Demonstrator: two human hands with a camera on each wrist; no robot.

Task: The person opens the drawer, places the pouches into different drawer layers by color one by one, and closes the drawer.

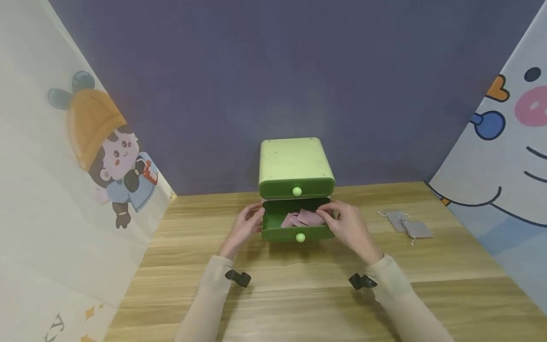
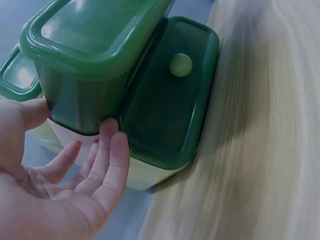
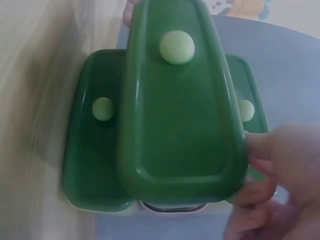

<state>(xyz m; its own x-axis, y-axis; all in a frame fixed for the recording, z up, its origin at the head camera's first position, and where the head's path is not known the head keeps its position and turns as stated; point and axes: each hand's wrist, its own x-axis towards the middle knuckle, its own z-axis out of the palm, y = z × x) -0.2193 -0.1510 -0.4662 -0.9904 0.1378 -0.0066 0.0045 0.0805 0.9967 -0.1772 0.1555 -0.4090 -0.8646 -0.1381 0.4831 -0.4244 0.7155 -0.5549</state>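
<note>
A small drawer box (image 1: 295,159), light green with dark green fronts and round knobs, stands on the wooden table. Its middle drawer (image 1: 279,234) is pulled out, with several pink cloth pieces (image 1: 309,217) inside. At the drawer's left side, my left hand (image 1: 245,223) holds it, thumb by the upper edge and fingertips by the lower edge in the left wrist view. My right hand (image 1: 346,225) reaches over the right end of the drawer, thumb and index finger pinching the edge of a pink cloth piece. In the right wrist view, the drawer front (image 3: 182,120) hides those fingertips.
Two grey drawstring pouches (image 1: 419,230) lie partly overlapped on the table (image 1: 299,304), to the right of the box. A dark wall (image 1: 290,71) rises behind it. Panels with cartoon figures (image 1: 124,152) stand at both sides.
</note>
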